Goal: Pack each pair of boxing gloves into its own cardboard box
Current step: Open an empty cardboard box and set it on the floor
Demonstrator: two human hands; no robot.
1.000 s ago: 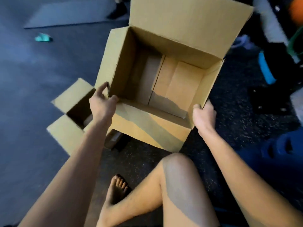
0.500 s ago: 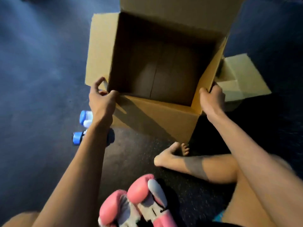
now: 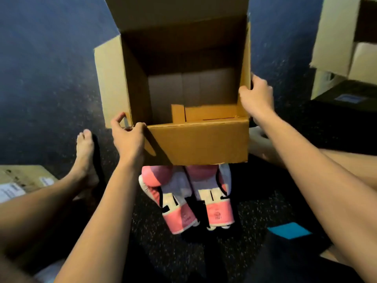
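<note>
Hands (image 3: 128,139) (image 3: 256,97) gripping box (image 3: 197,141) rim corners, arms outstretched

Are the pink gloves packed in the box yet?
Not yet. Done: the cardboard box is open, with nothing visible inside. In hand: the left hand and right hand grip its rim. Left: the pink gloves lie on the floor outside it and must go in.

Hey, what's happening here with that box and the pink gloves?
A person seated on the dark speckled floor holds an open brown cardboard box with both hands: the left hand grips its near left corner, the right hand its right wall. Nothing shows inside the box. A pair of pink and white boxing gloves lies on the floor, partly hidden by its near wall, not yet packed.
</note>
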